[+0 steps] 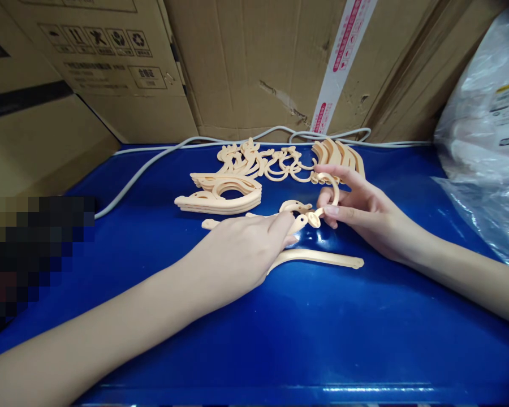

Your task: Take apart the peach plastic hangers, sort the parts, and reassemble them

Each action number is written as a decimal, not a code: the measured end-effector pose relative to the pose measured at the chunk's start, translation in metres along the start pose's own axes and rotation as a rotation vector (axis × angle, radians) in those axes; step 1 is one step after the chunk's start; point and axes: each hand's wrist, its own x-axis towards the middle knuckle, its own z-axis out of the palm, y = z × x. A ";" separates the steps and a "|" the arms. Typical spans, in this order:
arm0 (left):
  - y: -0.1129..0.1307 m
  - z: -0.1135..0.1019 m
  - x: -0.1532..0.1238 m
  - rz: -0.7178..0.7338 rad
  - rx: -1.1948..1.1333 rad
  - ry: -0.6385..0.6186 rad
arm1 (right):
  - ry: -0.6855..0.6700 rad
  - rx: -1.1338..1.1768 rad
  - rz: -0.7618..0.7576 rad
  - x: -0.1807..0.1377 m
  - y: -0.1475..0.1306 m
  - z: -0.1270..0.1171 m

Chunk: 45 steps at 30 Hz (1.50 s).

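My right hand [367, 206] pinches a beige curved plastic hook [336, 192] between thumb and fingers. The round flat end of the hook hangs beside a beige plastic hanger piece [299, 224], whose holed end sticks out from under my left hand [246, 249]. My left hand is closed over that piece, low over the table, with its fingertips partly hidden. Whether hook and piece touch, I cannot tell. A long curved hanger arm [322, 258] lies in front, its left end hidden behind my left hand.
A stack of beige hanger bodies [220, 207] lies behind my left hand. Farther back are a pile of hooks [280, 169] and several curved arms [339, 154]. A white cable [152, 158] runs along cardboard boxes [254, 68]. Clear plastic wrapping [483, 113] stands right on the blue table [322, 339].
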 end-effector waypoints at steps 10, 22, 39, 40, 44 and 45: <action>-0.001 0.002 -0.001 0.023 -0.094 0.029 | -0.031 -0.065 -0.011 -0.001 0.004 -0.003; 0.000 0.000 -0.001 0.035 -0.122 0.013 | -0.061 -0.062 -0.014 -0.001 0.003 -0.003; -0.003 0.004 0.000 0.092 -0.013 0.021 | -0.089 -0.097 -0.035 0.000 0.002 -0.001; -0.003 0.005 0.000 0.094 -0.014 0.022 | -0.092 -0.105 -0.037 0.001 0.002 -0.001; -0.002 0.006 0.002 0.061 -0.038 0.002 | -0.094 -0.147 -0.057 0.001 0.002 -0.001; -0.002 0.007 0.001 0.054 -0.042 -0.003 | -0.095 -0.161 -0.064 0.002 0.002 -0.001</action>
